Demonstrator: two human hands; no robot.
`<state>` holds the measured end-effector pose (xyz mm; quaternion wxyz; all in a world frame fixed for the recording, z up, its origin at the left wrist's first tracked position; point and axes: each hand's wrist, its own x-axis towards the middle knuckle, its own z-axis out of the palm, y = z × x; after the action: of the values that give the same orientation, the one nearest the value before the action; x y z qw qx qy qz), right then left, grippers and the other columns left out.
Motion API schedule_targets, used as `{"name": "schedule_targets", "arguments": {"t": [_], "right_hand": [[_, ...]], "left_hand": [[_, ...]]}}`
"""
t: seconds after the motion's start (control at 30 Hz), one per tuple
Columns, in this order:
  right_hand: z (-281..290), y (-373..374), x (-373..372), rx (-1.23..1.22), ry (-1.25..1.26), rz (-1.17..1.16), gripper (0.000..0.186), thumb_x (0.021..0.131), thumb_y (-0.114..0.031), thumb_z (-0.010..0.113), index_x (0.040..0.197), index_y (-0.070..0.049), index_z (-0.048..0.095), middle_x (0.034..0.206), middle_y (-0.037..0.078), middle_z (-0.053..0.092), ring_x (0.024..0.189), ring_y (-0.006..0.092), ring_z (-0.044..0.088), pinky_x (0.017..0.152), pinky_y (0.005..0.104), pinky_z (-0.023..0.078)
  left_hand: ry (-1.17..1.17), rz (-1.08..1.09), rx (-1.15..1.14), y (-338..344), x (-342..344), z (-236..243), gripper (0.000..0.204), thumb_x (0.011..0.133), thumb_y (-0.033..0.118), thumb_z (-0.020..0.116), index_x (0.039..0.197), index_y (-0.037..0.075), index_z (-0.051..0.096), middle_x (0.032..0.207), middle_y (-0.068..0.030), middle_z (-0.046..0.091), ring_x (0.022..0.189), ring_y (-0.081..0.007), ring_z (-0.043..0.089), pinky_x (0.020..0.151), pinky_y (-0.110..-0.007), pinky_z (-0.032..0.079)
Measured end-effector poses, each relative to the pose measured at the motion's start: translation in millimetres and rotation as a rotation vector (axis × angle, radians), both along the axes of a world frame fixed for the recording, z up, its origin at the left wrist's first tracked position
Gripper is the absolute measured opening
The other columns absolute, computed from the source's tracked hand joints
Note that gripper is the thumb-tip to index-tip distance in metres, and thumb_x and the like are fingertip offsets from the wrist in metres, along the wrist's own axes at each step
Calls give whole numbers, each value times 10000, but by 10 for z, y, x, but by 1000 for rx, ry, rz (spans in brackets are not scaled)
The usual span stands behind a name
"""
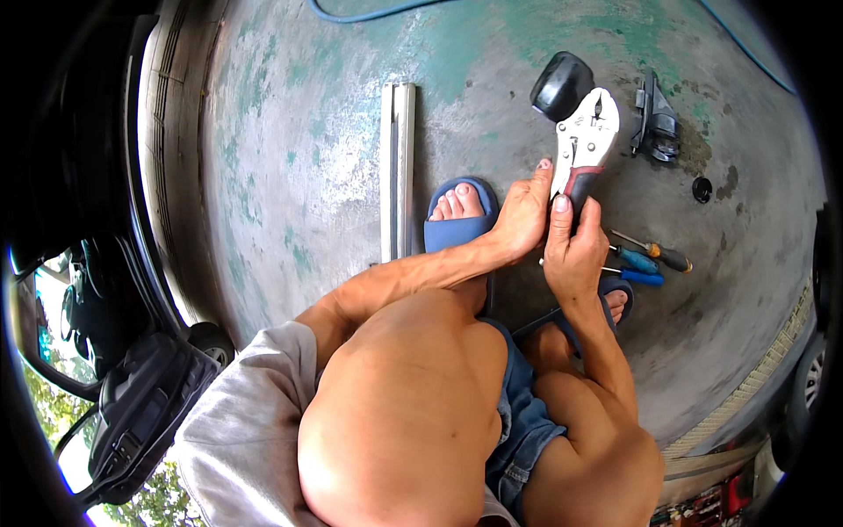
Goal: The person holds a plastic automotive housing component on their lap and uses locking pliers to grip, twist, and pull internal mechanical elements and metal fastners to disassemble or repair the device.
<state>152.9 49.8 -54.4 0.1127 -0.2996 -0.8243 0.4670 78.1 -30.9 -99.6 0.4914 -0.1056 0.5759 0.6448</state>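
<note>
Forward point locking pliers, long axis leaning slightly right; right hand, grip closed on handle; left hand, grip unclear.

Daylight burns white at lower left, the floor is softly lit, and curved edges darken to black.

Locking pliers: silver head, red-and-black grip, jaws pointing away, in fingers.

Near, head-high fisheye view, steeply down onto the floor
</note>
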Motion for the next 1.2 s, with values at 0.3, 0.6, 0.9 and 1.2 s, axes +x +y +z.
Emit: {"name": "schedule_targets", "arguments": {"t": [0.3,0.6,0.9,1.2], "right_hand": [[65,-20,-20,9,-59,-95,332,1082,-314,526,1105,12,580,756,121,666,600,188,615,568,380,485],[257,35,54,-362,27,-114,234,1065,-220,563,1095,12,569,642,30,612,519,105,595,479,283,457],[254,100,-7,-289,54,-102,257,1068,-217,561,1155,19,509,685,57,615,538,117,595,470,292,452],[103,110,-11,44,-8,-115,361,1084,-320,516,1207,18,548,828,160,684,692,277,675,630,398,519]], "left_hand": [[-38,-104,-68,87,-125,312,581,1105,482,326,1021,42,696,677,-47,599,552,-115,545,488,-304,458],[-493,-24,302,35,-95,193,474,1095,410,385,859,54,589,599,-47,544,415,-164,521,369,-322,456],[-372,29,158,94,-57,274,514,1066,400,377,715,51,518,510,-83,469,359,-197,439,343,-338,384],[-205,-13,-25,-54,-87,322,510,1052,385,406,650,81,488,499,-29,419,355,-142,355,355,-342,247]]}}
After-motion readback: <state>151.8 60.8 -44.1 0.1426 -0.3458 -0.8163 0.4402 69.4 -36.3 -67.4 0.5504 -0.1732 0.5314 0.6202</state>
